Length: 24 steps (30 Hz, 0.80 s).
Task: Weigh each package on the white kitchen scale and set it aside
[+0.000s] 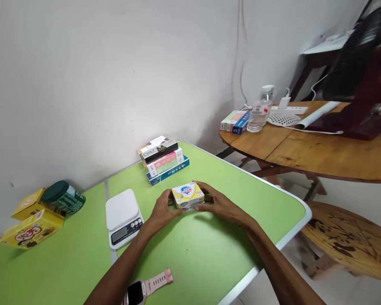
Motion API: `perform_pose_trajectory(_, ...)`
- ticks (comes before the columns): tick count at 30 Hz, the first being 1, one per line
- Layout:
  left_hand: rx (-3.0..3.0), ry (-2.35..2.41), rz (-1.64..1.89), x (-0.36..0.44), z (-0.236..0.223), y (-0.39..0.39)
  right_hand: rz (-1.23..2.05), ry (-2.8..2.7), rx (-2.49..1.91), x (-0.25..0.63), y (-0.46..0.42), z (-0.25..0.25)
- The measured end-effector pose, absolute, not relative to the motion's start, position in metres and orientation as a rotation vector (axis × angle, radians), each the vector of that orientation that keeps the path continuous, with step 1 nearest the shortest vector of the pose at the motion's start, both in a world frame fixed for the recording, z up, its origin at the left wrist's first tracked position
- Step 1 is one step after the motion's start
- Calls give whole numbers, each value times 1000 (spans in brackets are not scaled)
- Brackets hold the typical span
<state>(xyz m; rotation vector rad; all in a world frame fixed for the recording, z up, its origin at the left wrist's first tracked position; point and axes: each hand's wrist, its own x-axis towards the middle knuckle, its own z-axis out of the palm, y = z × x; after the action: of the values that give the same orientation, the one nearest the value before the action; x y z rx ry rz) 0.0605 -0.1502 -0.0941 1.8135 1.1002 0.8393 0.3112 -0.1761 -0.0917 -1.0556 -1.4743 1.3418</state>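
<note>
A yellow and white soap box (pixel 188 194) with a blue shield logo is between my two hands, over the green table. My left hand (pixel 161 210) grips its left end, with the thumb along the near edge. On the opposite end, my right hand (pixel 221 205) has its fingers curled around the box. Something pale shows under the box, partly hidden, and I cannot make out what it is. To the left of my left hand sits a white kitchen scale (pixel 123 215). A smartwatch with a pink strap (pixel 157 281) lies by my left forearm.
Behind my hands, several boxes (pixel 165 163) are stacked near the wall. Yellow packages (pixel 31 231) and a dark green jar (pixel 63 197) stand at the left. A wooden table (pixel 330 152) at the right holds bottles (pixel 258 114); a wooden stool (pixel 349 241) stands below.
</note>
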Motion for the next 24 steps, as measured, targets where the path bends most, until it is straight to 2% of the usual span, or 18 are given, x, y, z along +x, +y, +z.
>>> perform_pose_trajectory(14,1878,992,698,30,-85,-186,1328,-1583,-1277,295,-222,-79)
perform_pose_trajectory(19,1988,1056,730,-2,-53,-196,1313,-1667,-1231,268,-216,-47)
perform_pose_trajectory(24,2063,1277,844,-75,-14,-201,1245,-1817,-1060,195,-175,-23)
